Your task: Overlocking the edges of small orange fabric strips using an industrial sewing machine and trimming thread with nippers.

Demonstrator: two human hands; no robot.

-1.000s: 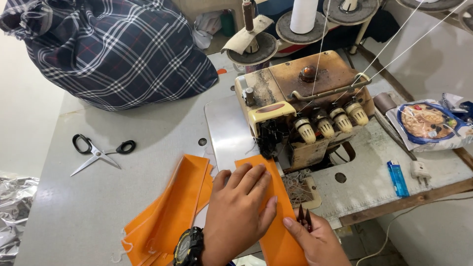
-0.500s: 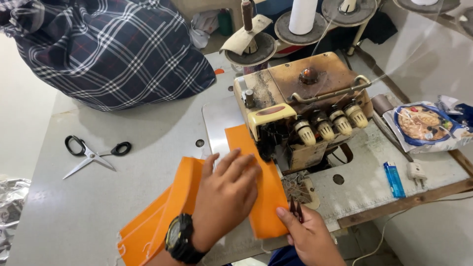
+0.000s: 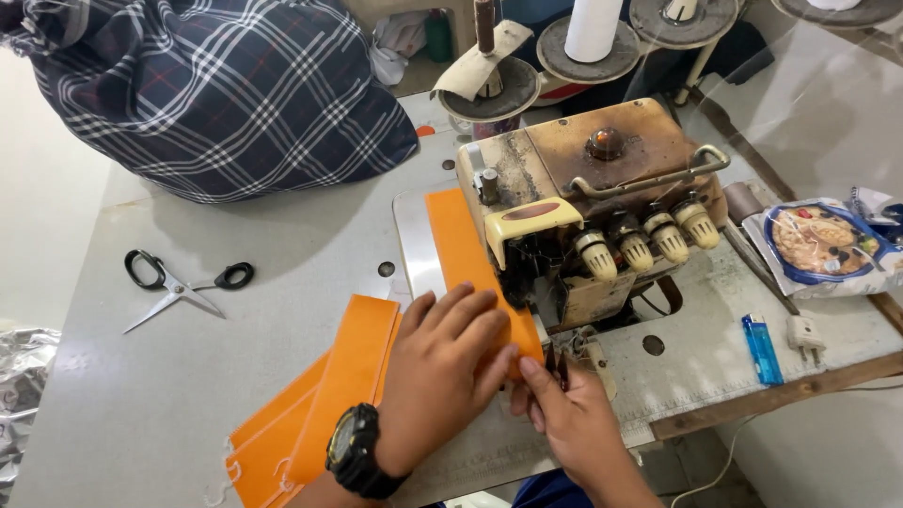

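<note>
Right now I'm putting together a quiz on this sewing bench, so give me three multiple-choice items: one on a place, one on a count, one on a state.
1. Where do the scissors lie?
A. on the table, left of the orange fabric
B. on top of the machine
C. on the snack packet

2. How many ribbed dials line the front of the sewing machine?
A. two
B. four
C. six

3. How is the left hand placed?
A. lifted clear of the table
B. closed round the blue lighter
C. pressed flat on the orange fabric strip

Answers
1. A: they rest open on the grey table, apart from the folded orange pieces.
2. B: four cream dials sit in a row.
3. C: its palm and fingers lie spread on the strip at the machine, while the right hand pinches the strip's near edge.
</note>
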